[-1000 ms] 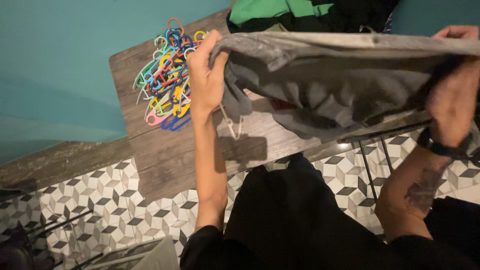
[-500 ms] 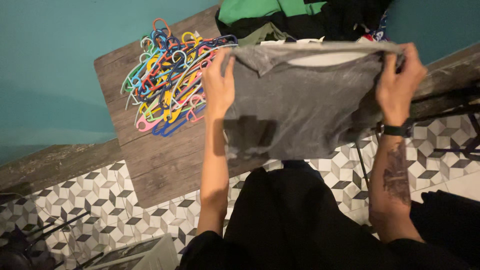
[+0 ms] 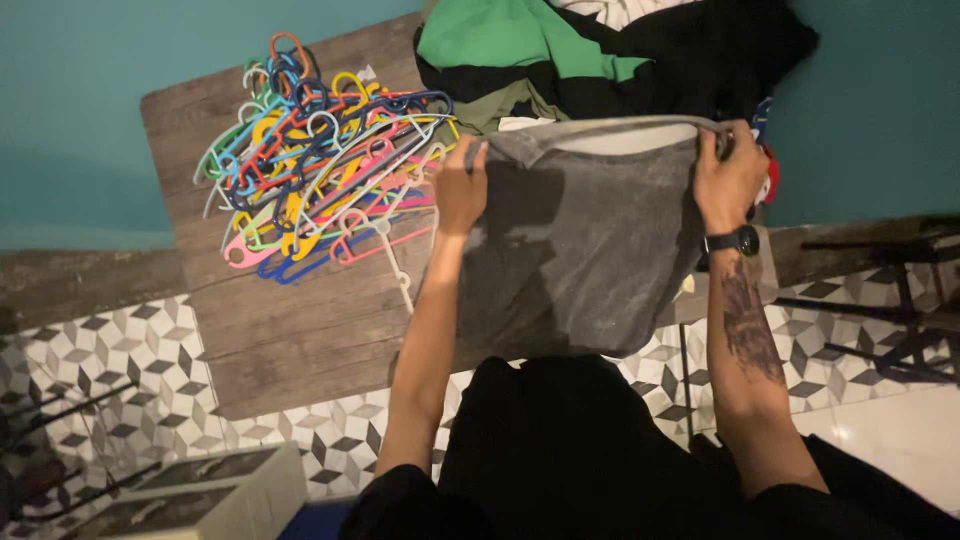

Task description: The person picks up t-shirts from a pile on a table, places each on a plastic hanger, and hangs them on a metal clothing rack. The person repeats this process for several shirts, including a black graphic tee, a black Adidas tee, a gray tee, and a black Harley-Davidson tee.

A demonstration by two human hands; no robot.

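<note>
I see the grey shirt (image 3: 575,250), soft faded knit, hanging flat over the wooden table (image 3: 290,330), top edge pinched in my left hand (image 3: 460,190) and right hand (image 3: 728,180), both clenched; tangled plastic hangers (image 3: 310,160) lie left

Both hands have drawn closer together, folding the grey garment (image 3: 580,250) narrower than before.

Your weathered grey-brown wooden plank table (image 3: 300,330) stands on a floor of grey-and-white geometric tiles (image 3: 110,370), against a teal wall. A tangled heap of multicoloured plastic clothes hangers (image 3: 310,160) lies on its left part. A pile of green, black and olive clothes (image 3: 590,60) sits at the far edge.
</note>
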